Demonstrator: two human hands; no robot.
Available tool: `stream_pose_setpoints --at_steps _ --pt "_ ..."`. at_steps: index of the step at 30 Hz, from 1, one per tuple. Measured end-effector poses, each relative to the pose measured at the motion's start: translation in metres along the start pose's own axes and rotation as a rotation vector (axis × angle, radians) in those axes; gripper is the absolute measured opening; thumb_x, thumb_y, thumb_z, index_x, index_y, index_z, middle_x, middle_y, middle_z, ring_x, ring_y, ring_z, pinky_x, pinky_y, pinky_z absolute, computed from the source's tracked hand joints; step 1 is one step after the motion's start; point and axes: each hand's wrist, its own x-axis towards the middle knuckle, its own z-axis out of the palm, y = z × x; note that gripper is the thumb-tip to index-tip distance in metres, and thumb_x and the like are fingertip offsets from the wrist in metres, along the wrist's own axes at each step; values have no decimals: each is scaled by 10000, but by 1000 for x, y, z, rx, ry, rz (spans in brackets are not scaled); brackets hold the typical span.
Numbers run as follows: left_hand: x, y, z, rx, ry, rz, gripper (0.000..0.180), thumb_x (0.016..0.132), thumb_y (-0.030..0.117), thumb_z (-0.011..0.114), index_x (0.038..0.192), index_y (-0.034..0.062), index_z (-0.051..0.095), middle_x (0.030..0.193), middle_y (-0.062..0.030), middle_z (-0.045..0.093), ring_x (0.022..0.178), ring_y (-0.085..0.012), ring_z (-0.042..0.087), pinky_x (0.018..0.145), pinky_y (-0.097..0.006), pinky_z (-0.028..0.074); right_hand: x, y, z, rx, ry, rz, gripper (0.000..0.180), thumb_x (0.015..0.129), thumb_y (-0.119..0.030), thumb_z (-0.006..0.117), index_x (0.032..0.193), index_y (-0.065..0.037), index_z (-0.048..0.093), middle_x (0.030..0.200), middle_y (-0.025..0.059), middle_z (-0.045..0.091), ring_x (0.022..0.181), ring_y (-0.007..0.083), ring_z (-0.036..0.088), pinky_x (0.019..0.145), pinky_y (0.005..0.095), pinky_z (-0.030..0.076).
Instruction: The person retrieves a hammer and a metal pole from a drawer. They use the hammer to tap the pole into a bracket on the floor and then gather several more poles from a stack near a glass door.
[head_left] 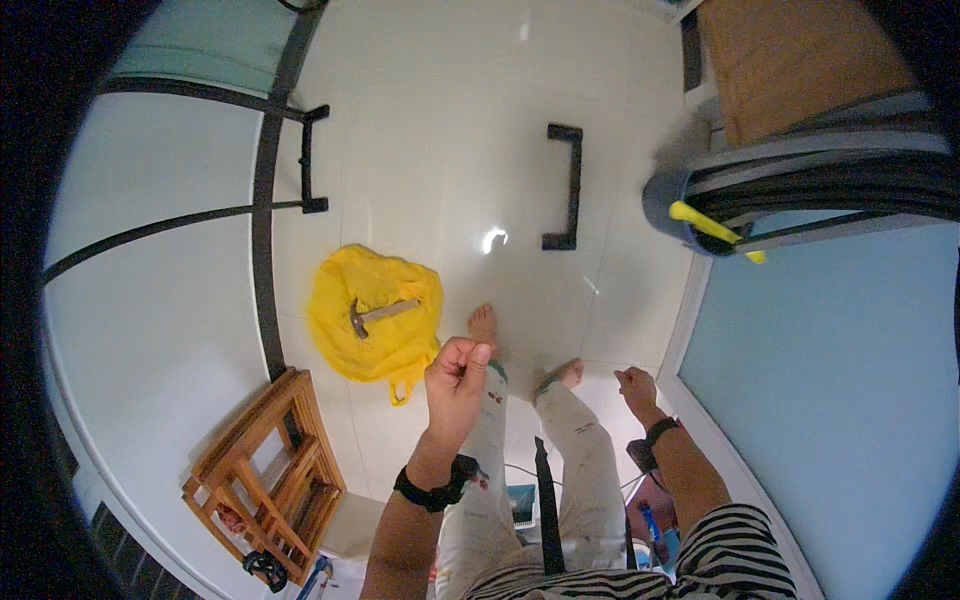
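Overhead, two hands are seen raised above a white tiled floor, both curled shut.

The left hand (457, 372) is closed in a loose fist, thumb pressed to forefinger as if something tiny were pinched, though nothing can be made out; the right hand (634, 384) is curled too, apparently empty. One hammer (381, 314) is laid on one yellow bag (372, 315), just left of two bare feet (484, 325). One wooden stool (270, 476) is placed near left.

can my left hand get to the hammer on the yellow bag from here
Probably yes. The hammer lies uncovered on the yellow bag, with nothing between it and the left hand, though you'd likely have to bend down.
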Motion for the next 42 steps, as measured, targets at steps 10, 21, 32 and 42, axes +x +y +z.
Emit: stream_pose_setpoints --at_steps 10,21,32,42 --pt "-30 208 -70 398 -17 508 301 827 141 592 589 18 455 496 22 367 491 -45 322 430 -221 291 -130 -77 -173 154 524 -453 174 743 -31 566 904 -49 631 850 121 636 770 242 616 691 315 497" --pt "-24 368 -27 187 -282 751 135 868 84 508 992 31 509 621 17 455 547 -55 429 497 -194 355 -180 -152 -367 636 977 -427 241 821 -205 561 946 -6 614 746 171 622 659 201 596 625 304 468" --pt "-31 456 122 304 -518 813 234 850 44 513 1083 36 491 713 -4 521 613 -62 497 562 -197 430 -208 -181 -587 790 1620 -543 427 745 -188 668 1074 46 527 962 134 586 779 204 556 731 308 446" --pt "-6 489 192 388 -756 750 252 859 71 521 1102 21 477 702 -4 527 615 -66 503 585 -205 439 -205 -202 -603 681 1469 -503 362 742 -223 658 933 64 546 743 177 592 679 283 575 629 350 456"
